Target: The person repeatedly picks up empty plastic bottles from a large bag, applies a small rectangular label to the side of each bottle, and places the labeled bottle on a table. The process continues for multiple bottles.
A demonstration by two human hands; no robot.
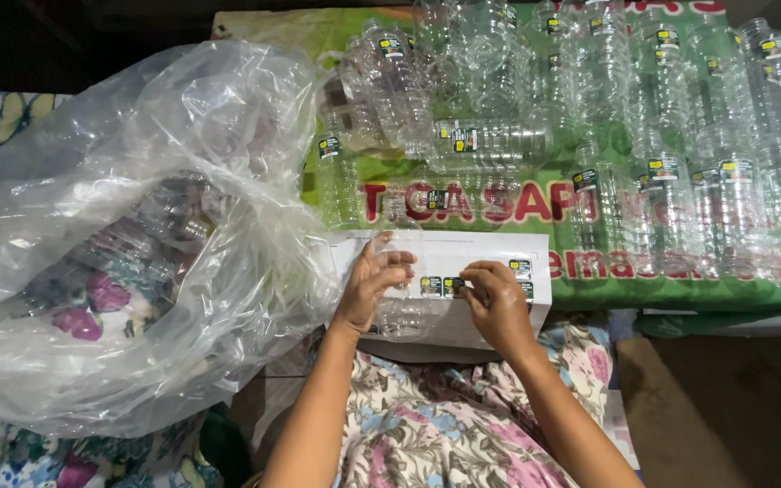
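My left hand grips a clear plastic bottle that lies over a white sticker sheet on my lap. The fingertips of my right hand pinch a small dark sticker label close to the bottle's side. A few more dark labels with yellow marks sit on the sheet. Both forearms reach up from the bottom of the frame over a floral cloth.
A large clear plastic bag holding several bottles fills the left side. Many clear labelled bottles lie and stand on a green printed mat ahead and to the right. Dark floor shows at the lower right.
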